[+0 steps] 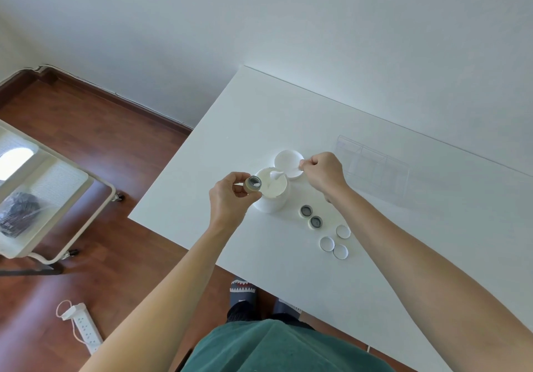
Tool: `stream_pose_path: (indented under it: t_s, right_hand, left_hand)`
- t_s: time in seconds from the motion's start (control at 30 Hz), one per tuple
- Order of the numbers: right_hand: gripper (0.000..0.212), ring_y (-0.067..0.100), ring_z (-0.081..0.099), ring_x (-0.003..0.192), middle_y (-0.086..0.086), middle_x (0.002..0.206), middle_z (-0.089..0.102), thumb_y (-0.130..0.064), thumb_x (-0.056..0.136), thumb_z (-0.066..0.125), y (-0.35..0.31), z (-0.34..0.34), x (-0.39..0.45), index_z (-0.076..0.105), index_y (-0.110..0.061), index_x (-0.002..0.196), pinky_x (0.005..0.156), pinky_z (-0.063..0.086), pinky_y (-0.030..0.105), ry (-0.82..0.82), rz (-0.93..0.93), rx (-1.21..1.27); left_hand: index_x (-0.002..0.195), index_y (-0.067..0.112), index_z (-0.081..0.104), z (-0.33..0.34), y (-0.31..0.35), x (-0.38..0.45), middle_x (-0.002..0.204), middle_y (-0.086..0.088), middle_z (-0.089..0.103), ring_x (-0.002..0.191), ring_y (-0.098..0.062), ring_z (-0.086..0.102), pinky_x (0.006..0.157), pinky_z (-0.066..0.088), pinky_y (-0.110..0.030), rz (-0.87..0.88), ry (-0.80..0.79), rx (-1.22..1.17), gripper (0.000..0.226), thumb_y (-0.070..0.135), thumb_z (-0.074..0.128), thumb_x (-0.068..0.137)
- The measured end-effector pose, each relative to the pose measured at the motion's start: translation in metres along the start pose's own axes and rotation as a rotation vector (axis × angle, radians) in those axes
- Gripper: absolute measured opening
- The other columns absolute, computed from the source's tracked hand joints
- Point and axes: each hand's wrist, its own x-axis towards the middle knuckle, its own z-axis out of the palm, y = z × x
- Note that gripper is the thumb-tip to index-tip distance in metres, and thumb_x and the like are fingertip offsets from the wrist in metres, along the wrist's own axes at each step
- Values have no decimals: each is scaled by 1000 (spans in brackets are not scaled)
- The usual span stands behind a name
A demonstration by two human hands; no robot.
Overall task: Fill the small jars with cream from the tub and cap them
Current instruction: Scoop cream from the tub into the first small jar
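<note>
Over the tub [271, 195], left hand [230, 198] gripping jar [253, 183], right hand [323, 172] pinching spatula [278, 174]

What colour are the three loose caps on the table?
White, all three caps, as seen in the head view.

Tub [271, 195] sits on the table [288, 270], tub lid [288, 163] just behind it, touching or nearly so. Left hand [230, 198] holds one small jar [253, 183] at the tub's left rim, above the table. Right hand [324, 172] is right of the tub, holding a spatula [281, 174] that reaches left over the tub opening. Two more jars [306, 211] [316, 222] stand side by side right of the tub, nearer the person. Three caps [343, 231] [327, 243] [340, 252] lie in a cluster just in front of those jars. Clear organiser [372, 166] sits on the table right of the right hand, toward the back edge.
</note>
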Motion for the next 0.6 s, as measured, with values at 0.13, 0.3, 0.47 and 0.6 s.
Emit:
stream_pose_path:
  t_s: [0.13, 0.3, 0.47, 0.6]
  right_hand:
    - [30, 12, 40, 48, -2, 59, 54, -17, 90, 57, -8, -12, -6, 64, 11, 82, 44, 29, 21, 6, -6, 40]
    - [29, 12, 39, 49, 1, 59, 50, -16, 90, 57, -19, -20, -13, 66, 12, 89, 46, 30, 22, -17, -34, 20]
    - [31, 22, 34, 56, 14, 71, 49, -13, 89, 54, -26, -21, -16, 62, 15, 98, 49, 26, 25, -37, -29, -33]
    - [30, 21, 37, 64, 33, 89, 63, -12, 90, 52, -28, -16, -17, 60, 17, 90, 56, 31, 29, -19, -35, -76]
  left_hand:
    - [96, 23, 70, 9, 6, 2, 79, 2, 71, 70, -10, 64, 62, 48, -10, 23, -18, 33, 32, 6, 82, 72]
    - [98, 20, 70, 19, 15, 3, 80, 5, 70, 72, -11, 63, 62, 47, -7, 61, -30, 41, 34, 2, 82, 71]
    - [98, 21, 70, 24, 20, 2, 76, 8, 66, 69, -8, 60, 61, 45, -5, 99, -33, 51, 37, 1, 82, 70]
    - [98, 21, 70, 24, 21, 1, 77, 8, 66, 70, -8, 61, 62, 46, -6, 117, -38, 55, 36, 1, 83, 71]
